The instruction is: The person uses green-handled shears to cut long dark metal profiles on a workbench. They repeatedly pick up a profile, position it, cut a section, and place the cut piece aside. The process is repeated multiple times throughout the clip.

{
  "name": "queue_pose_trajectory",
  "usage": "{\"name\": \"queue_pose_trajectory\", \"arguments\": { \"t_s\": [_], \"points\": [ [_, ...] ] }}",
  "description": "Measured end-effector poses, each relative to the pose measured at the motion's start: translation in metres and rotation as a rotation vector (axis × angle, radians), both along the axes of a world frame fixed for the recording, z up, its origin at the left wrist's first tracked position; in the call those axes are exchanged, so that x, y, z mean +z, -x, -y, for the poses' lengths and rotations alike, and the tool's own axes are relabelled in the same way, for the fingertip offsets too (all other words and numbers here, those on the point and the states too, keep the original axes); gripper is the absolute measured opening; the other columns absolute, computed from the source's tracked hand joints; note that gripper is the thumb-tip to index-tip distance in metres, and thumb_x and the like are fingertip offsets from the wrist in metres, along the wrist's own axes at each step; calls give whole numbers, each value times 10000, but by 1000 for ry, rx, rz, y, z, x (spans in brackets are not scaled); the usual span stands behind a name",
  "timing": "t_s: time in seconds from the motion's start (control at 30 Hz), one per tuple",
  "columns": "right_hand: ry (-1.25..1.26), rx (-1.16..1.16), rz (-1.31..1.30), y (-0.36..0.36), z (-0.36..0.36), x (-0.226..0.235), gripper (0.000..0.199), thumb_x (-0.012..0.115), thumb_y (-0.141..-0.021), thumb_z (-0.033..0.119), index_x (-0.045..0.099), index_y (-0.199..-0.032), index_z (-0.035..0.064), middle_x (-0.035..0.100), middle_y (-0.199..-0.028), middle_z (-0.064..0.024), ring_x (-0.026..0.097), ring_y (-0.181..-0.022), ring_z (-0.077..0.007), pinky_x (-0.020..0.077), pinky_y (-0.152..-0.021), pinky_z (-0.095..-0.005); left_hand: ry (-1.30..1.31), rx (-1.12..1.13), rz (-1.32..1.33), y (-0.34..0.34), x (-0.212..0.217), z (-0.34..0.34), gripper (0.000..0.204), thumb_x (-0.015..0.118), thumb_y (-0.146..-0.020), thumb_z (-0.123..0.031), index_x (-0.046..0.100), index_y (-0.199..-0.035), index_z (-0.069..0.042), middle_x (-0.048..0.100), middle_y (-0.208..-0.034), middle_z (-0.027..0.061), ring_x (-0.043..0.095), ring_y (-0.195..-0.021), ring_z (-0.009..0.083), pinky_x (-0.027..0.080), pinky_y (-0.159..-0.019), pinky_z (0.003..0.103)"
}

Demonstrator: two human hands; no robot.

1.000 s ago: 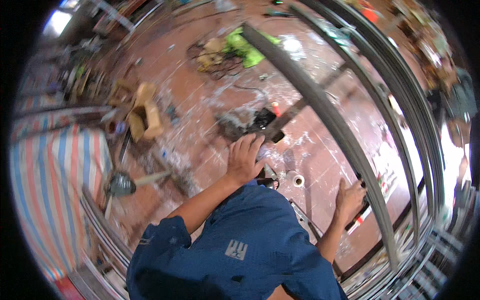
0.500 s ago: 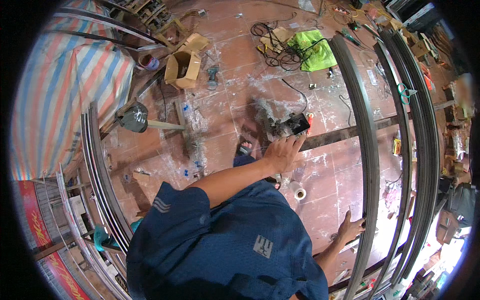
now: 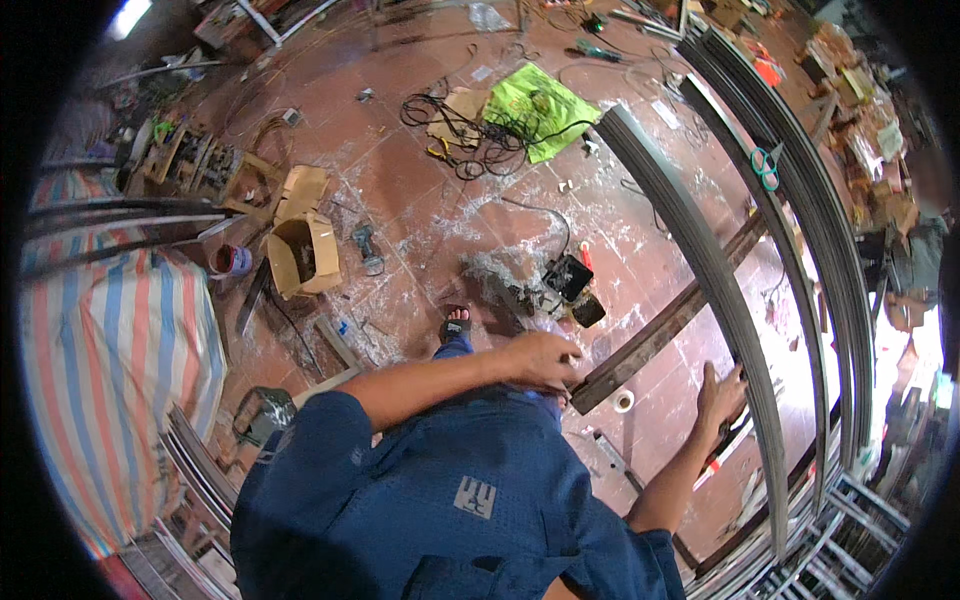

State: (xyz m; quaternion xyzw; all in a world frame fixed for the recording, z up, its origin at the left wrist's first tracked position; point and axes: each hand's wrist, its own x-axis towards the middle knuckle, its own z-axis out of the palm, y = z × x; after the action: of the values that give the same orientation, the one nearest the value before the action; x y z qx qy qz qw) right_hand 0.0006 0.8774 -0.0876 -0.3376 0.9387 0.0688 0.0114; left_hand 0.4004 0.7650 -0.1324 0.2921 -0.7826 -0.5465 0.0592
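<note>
My left hand (image 3: 540, 360) is held in front of my body, its fingers loosely bent and apart with nothing in them. It is close to the end of a dark beam (image 3: 650, 337) that runs under the long bars. My right hand (image 3: 720, 395) is beside the nearest long grey metal bar (image 3: 715, 255), thumb raised away from the fingers. Its fingertips are at the bar's left edge; whether they touch it I cannot tell. Beyond my left hand, a black machine (image 3: 568, 278) stands on the floor among pale shavings.
More long bars (image 3: 835, 250) lie at the right, with teal-handled scissors (image 3: 767, 167) on them. Ahead are a green sheet (image 3: 545, 115), black cables (image 3: 450, 135), a cardboard box (image 3: 303, 258) and a cordless drill (image 3: 367, 250). Striped sheeting (image 3: 125, 350) covers something at the left. A white roll (image 3: 623, 401) is near the beam.
My view has turned and shifted rightward. My left hand has drawn back from beside the black machine toward my body. My right hand remains beside the nearest bar.
</note>
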Motion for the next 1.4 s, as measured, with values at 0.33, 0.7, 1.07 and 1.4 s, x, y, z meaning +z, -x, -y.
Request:
{"name": "queue_pose_trajectory", "arguments": {
  "t_s": [0.33, 0.7, 1.07, 1.4],
  "points": [
    [317, 5, 146, -89, 106, 12, 866, 665, -951, 545, 415, -1523, -55, 257, -1537, -489, 374, -1425, -577, 369, -1172, -531, -45, 298, -67, -34, 18, 177, 351, 709, -956, -346, 769, -1086, -25, 776, -968, 110, 707, -892, 169, 541, -823, 337],
    [483, -205, 8, -120, 176, -12, 865, 722, -868, 307, 320, -1518, -98, 233, -1585, -434, 271, -1487, -556, 344, -1191, -521, 395, 374, -381, 15, -26, 419, 308, 715, -981, -235, 696, -1241, -71, 705, -944, 45, 670, -805, 116, 552, -758, 256],
    [420, -433, -42, -117, 186, -34, 828, 733, -865, 298, 348, -1499, -70, 305, -1613, -329, 389, -1442, -485, 404, -1135, -512, -391, -275, -14, 42, 8, 531, 224, 758, -930, -224, 778, -1016, -17, 744, -853, 43, 604, -650, 66, 490, -552, 265],
    [791, -593, 89, -103, 161, -54, 760, 634, -938, 308, 328, -1556, -11, 413, -1568, -240, 591, -1272, -409, 499, -1011, -467, -188, -319, 33, 68, 21, 538, 207, 768, -899, -175, 756, -936, 28, 701, -792, 62, 624, -670, 121, 497, -605, 313]
  ]
}}
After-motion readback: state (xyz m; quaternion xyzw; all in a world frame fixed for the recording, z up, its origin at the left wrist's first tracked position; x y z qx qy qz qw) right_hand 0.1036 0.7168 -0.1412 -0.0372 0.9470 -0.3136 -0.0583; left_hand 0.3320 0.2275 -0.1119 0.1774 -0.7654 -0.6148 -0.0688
